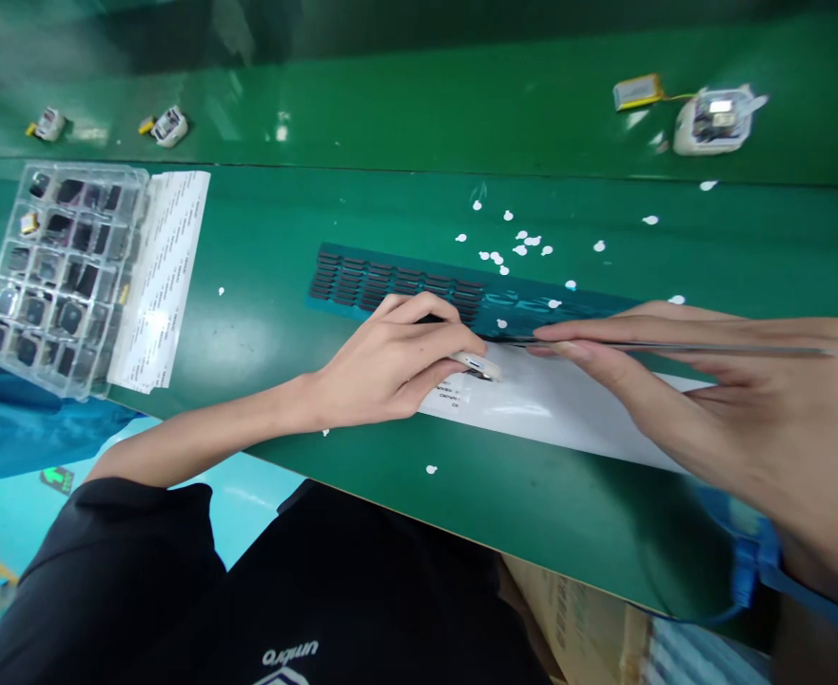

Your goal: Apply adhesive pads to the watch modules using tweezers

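Observation:
My left hand [390, 366] has its thumb and fingers closed round a small white plastic device casing [482, 365], low over the bench. Thin metal tweezers [718, 349] are pinched in my right hand [768, 409], and their tips reach left to the casing's upper edge. Whether the tips hold anything is too small to tell. Just beyond my hands lies a blue film strip [351, 306] with rows of dark narrow pieces, partly covered by the left hand. Under both hands is a white printed sheet [554, 411].
Small white tabs [522, 249] are scattered on the green bench [262, 362]. A clear compartment tray [68, 276] of dark parts and a white label sheet [165, 276] are at left. At the back stand an opened device [712, 124] with wired battery [637, 91] and two smaller-looking units [170, 127].

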Tool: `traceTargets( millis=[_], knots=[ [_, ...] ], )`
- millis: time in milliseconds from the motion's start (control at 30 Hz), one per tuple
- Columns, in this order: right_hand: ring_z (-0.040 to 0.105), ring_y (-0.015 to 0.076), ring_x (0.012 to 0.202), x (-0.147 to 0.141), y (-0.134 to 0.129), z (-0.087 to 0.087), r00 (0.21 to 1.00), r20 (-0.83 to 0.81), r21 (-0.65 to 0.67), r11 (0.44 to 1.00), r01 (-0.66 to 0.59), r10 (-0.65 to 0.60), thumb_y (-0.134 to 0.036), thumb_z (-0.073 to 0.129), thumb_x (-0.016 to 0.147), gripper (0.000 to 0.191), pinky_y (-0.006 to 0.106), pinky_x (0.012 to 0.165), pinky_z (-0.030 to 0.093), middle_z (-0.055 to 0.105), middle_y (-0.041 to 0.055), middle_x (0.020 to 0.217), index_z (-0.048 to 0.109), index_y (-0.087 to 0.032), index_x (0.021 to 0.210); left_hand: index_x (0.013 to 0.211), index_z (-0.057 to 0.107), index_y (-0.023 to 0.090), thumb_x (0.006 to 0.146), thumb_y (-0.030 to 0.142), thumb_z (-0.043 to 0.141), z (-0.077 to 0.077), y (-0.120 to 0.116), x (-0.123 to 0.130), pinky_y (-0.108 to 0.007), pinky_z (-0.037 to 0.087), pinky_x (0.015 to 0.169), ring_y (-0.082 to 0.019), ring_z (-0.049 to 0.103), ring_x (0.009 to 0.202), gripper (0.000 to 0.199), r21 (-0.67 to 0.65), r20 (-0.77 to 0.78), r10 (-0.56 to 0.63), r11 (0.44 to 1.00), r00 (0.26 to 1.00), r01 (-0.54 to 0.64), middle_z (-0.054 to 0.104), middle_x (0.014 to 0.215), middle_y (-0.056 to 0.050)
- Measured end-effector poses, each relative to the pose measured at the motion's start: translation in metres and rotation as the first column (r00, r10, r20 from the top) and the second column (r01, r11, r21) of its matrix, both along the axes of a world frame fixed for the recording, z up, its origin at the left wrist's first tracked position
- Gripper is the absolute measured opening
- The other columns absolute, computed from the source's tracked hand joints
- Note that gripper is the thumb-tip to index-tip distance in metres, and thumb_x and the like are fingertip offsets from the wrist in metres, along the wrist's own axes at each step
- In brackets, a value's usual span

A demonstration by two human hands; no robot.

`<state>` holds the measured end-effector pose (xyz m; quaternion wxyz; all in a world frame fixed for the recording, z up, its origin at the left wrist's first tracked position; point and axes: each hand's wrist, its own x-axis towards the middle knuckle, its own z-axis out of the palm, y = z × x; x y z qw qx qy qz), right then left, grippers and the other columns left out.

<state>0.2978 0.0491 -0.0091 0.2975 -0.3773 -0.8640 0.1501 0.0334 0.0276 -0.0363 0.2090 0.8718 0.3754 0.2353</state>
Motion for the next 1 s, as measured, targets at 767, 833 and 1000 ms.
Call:
traceTargets(
  millis=[767, 833, 1000],
  knots=[
    [0.080, 0.0205, 0.089, 0.0045, -0.0024, 0.0017, 1.000, 0.004, 0.012, 1.000, -0.010, 0.010, -0.027, 0.071, 0.099, 0.011, 0.034, 0.080, 0.064, 0.083, -0.0044, 0.100, 0.075, -0.028, 0.089, 0.119, 0.065, 0.021, 0.111, 0.024, 0.045, -0.0041, 0.0034, -0.0003, -0.037, 0.037, 0.093, -0.021, 0.062, 0.122, 0.022, -0.001, -0.002, -0.052, 0.999, 0.999, 0.052, 0.078, 0.120, -0.004],
    [0.080, 0.0200, 0.088, 0.0050, -0.0015, 0.0017, 1.000, 0.021, 0.011, 1.000, -0.015, 0.014, -0.029, 0.070, 0.099, 0.010, 0.034, 0.079, 0.064, 0.083, -0.0038, 0.100, 0.075, -0.027, 0.091, 0.119, 0.064, 0.021, 0.111, 0.023, 0.045, -0.0042, 0.0029, 0.0006, -0.036, 0.036, 0.093, -0.021, 0.061, 0.122, 0.021, 0.020, -0.015, -0.055, 0.998, 0.998, 0.055, 0.078, 0.120, -0.003],
    [0.078, 0.0173, 0.081, 0.0026, -0.0026, -0.0022, 0.999, 0.027, 0.018, 1.000, -0.021, 0.021, -0.027, 0.071, 0.098, 0.003, 0.032, 0.071, 0.063, 0.082, -0.0035, 0.096, 0.074, -0.026, 0.098, 0.115, 0.062, 0.019, 0.109, 0.019, 0.046, -0.0043, 0.0015, 0.0055, -0.037, 0.034, 0.089, -0.022, 0.059, 0.118, 0.017, 0.122, -0.083, -0.055, 0.990, 0.995, 0.065, 0.078, 0.106, -0.002]
  ],
)
